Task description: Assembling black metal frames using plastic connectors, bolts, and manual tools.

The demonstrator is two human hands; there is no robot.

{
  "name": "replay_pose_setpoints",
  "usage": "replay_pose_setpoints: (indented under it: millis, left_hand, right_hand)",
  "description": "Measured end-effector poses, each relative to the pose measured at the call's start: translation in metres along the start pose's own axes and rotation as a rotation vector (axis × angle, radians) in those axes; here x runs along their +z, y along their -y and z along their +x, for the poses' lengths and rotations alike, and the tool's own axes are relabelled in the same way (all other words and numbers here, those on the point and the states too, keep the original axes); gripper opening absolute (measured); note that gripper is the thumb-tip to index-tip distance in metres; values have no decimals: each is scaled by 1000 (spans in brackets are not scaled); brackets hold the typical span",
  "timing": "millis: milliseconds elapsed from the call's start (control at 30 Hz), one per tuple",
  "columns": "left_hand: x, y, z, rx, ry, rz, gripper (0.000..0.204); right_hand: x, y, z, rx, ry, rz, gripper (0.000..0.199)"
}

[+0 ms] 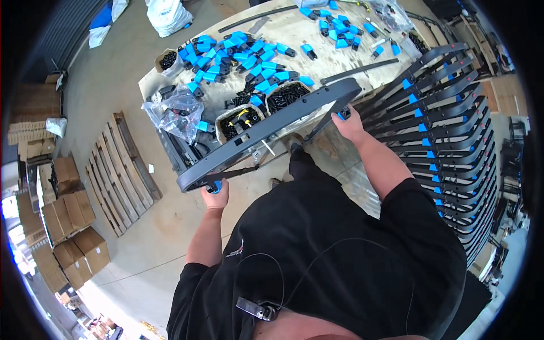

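Note:
A long dark grey frame with rounded, bent ends (266, 130) is held aslant in front of my body, close to the table's near edge. My left hand (216, 196) is closed around its lower left end, where a small blue-and-black piece (214, 187) shows at the fingers. At the upper right end, my right hand (348, 124) grips the frame beside another blue-and-black piece (343, 114). Just beyond the frame, a box of black bolts (286, 96) and a box holding a yellow-and-black tool (241, 120) sit on the table. The frame partly hides both boxes.
The wooden-topped table (362, 71) carries many loose blue-and-black pieces (226, 54), a tub of small black parts (169, 60) and a clear plastic bag (178, 110). Similar dark frames (439, 141) stand in a row at right. A wooden pallet (122, 170) and cardboard boxes (68, 218) are left.

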State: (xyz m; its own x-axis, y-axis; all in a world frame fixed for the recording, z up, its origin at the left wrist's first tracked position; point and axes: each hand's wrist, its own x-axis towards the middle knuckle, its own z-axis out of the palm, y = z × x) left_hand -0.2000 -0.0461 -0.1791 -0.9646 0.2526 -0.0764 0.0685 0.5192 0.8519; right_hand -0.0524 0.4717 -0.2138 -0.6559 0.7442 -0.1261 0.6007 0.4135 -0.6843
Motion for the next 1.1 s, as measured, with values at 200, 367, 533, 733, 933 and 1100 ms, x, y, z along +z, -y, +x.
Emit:
replay_pose_setpoints:
  millis: [200, 367, 533, 733, 933, 1100]
  left_hand:
    - [-4, 20, -7, -21, -18, 25, 32]
    - [-7, -1, -12, -94, 41, 66, 39]
    - [-9, 15, -9, -35, -30, 14, 38]
    - [-23, 14, -15, -83, -10, 156, 44]
    - [-39, -20, -26, -184, -14, 140, 63]
    - [-71, -52, -23, -235, 115, 190, 67]
  right_hand:
    - [-13, 39, -9, 13, 93, 33, 73]
    - [-12, 38, -34, 153, 88, 277, 78]
    - [18, 13, -105, 214, 65, 256, 67]
    - [-47, 93, -103, -218, -311, 369, 28]
    - [-122, 301, -60, -906, -273, 480, 19]
    - [-55, 415, 4, -845, 309, 137, 37]
